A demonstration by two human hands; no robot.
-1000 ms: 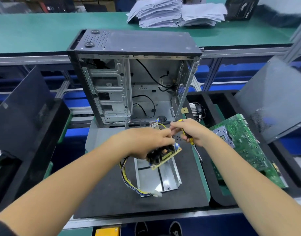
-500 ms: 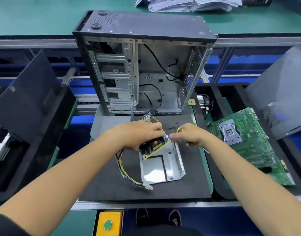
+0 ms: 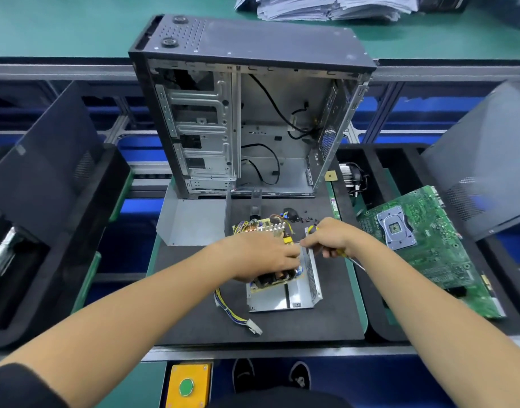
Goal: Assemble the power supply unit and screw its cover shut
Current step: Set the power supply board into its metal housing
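Observation:
A silver power supply tray [image 3: 285,300] lies on the black mat [image 3: 194,313]. My left hand [image 3: 264,257] holds the power supply circuit board [image 3: 272,279] down inside the tray; the board's far end with its coil and heat sinks [image 3: 264,226] shows beyond my fingers. My right hand [image 3: 331,240] grips a yellow-and-black screwdriver [image 3: 311,230] at the tray's far right corner, close to my left fingertips. A yellow cable bundle with a white plug [image 3: 238,315] trails off to the left. The bent grey cover [image 3: 191,222] lies behind, and loose black screws [image 3: 304,219] sit nearby.
An open computer case [image 3: 253,113] stands upright behind the mat. A green motherboard [image 3: 423,245] and a cooler [image 3: 351,175] lie in the right foam tray. Dark side panels lean at left [image 3: 47,160] and right [image 3: 482,172]. A yellow button box [image 3: 188,384] sits below the bench edge.
My left hand has brought the tilted board down into the tray. My right hand with the screwdriver has stayed close by at the tray's right wall. The view tilted downward.

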